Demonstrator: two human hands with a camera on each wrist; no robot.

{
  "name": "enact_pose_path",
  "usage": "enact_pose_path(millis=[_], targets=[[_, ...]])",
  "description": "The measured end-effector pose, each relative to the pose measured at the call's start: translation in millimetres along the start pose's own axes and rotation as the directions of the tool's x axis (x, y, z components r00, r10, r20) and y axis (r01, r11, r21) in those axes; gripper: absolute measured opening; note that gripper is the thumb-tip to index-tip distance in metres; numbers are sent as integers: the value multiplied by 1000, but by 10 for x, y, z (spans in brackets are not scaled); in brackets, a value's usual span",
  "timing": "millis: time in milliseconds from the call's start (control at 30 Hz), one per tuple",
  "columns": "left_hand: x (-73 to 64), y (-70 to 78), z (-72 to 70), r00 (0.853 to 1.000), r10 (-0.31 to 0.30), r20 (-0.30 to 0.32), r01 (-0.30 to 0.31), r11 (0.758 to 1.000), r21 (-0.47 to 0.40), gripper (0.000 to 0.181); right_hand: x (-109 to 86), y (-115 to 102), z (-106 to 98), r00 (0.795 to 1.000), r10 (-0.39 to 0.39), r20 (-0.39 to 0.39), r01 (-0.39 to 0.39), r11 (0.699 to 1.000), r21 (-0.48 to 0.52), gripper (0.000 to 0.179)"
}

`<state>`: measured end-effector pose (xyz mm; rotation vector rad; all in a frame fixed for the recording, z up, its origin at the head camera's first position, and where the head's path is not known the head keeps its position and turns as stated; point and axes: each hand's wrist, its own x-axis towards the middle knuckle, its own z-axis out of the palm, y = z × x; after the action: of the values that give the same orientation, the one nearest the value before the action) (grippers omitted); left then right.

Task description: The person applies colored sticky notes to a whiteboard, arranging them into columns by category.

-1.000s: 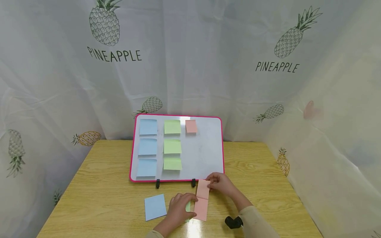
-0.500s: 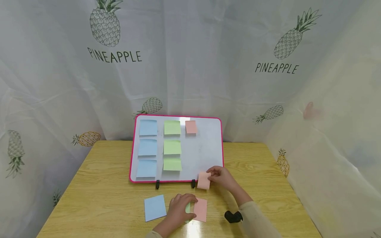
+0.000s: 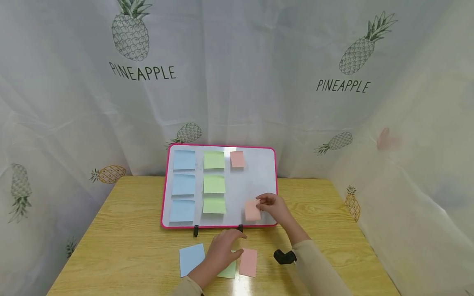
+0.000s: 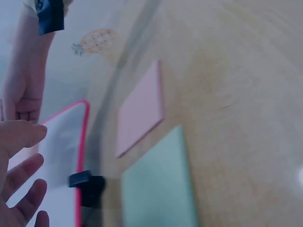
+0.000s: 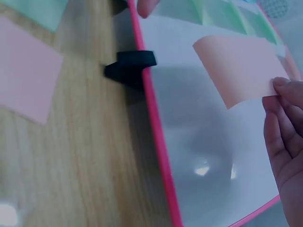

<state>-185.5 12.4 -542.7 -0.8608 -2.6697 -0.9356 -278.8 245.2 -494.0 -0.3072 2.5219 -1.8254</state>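
Observation:
Between thumb and fingers my right hand [image 3: 274, 206] pinches a pink sticky note [image 5: 241, 66] by its edge, in front of the lower right of a whiteboard [image 3: 259, 172]. The note curls at its free end in the right wrist view. My left hand [image 3: 224, 248] hovers over the table with fingers spread, holding nothing. Below it lie a green sticky pad [image 4: 158, 184], partly covered by the hand in the head view, and a pink sticky pad [image 4: 142, 111]. A blue sticky pad [image 3: 190, 259] rests left of them.
On the board are a column of blue notes [image 3: 183, 185], a column of green notes [image 3: 214, 184] and one pink note [image 3: 237, 159] at the top. Black stands [image 3: 196, 231] hold its lower edge. A pineapple-print curtain [image 3: 237, 82] hangs behind.
My right hand has peeled the pink note off its pad and carried it up to the board. My left hand has let go of the pink pad and lifted slightly.

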Motion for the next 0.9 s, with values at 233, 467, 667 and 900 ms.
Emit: enact_pose_path(millis=[233,467,667,900], targets=[[306,24,-375,997,49,-56,-51,998,-35,30,135,-172,1,992,1,-124,8,997,70,17],[626,-89,-666,990,71,-125,-67,997,34,28,255,-239,46,980,1,-201,42,978,207,16],[855,-264,-798,988,-67,-138,71,997,24,32,310,-196,123,974,-4,-226,73,952,298,20],[986,-440,-873,980,-157,-126,160,987,17,35,374,-122,231,978,-7,-208,80,935,346,24]])
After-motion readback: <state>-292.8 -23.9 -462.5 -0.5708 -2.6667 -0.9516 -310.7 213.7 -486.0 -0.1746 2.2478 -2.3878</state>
